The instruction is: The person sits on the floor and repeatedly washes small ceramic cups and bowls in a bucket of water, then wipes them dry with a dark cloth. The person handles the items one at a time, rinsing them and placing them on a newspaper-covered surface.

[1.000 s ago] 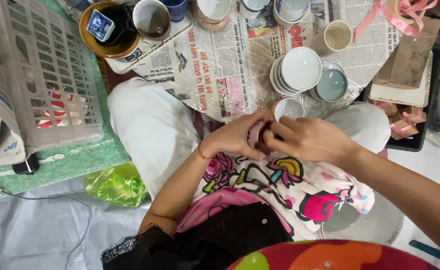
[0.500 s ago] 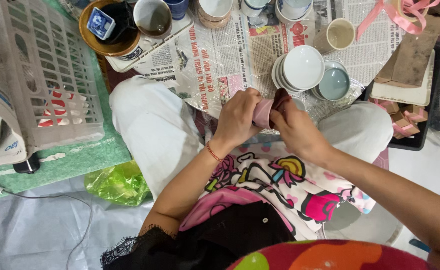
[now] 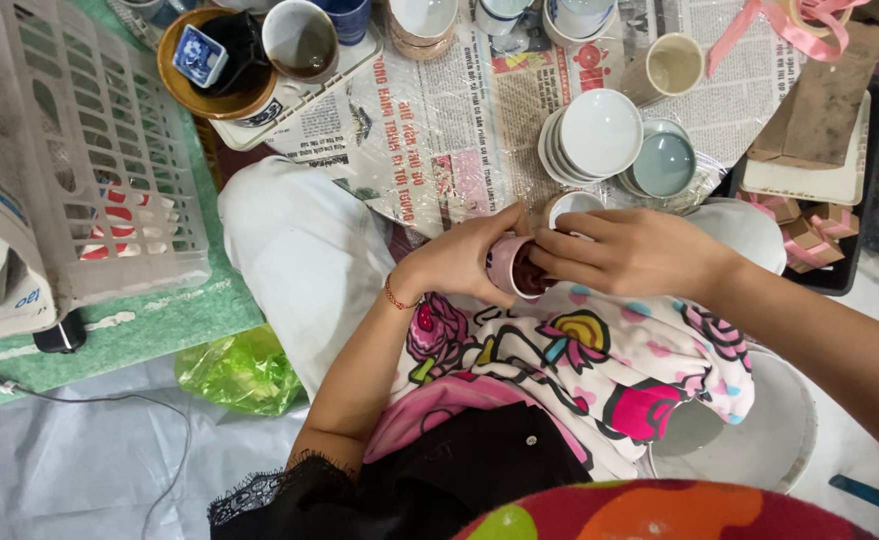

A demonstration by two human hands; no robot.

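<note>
Over the lap, just above a bright cartoon-print cloth, both hands met around a small pink cup. Left hand: fingers curled round the cup's outer wall, thumb across its upper side, closed firmly on it; a thin red bracelet circled the wrist. Right hand: fingers bent toward the cup's dark mouth, fingertips at or just inside the rim; whether they pinched anything there could not be told. The cup lay tilted on its side, mouth turned toward the right hand, clear of the floor and held between the two hands.

Just beyond the hands, a small white cup stood partly hidden behind the fingers. Farther out, on newspaper covered with clear film, sat a stack of white saucers, touching a pale grey-blue dish. A cream mug stood near the saucers, toward the far edge. A brown round bowl holding a small blue-and-white square dish and a brown-glazed cup rested at the far left of the paper. A pale plastic basket lay well apart to the left on a green mat, with a crumpled green bag near the knee. Pink ribbon lay over a flat cardboard piece at the far right.
</note>
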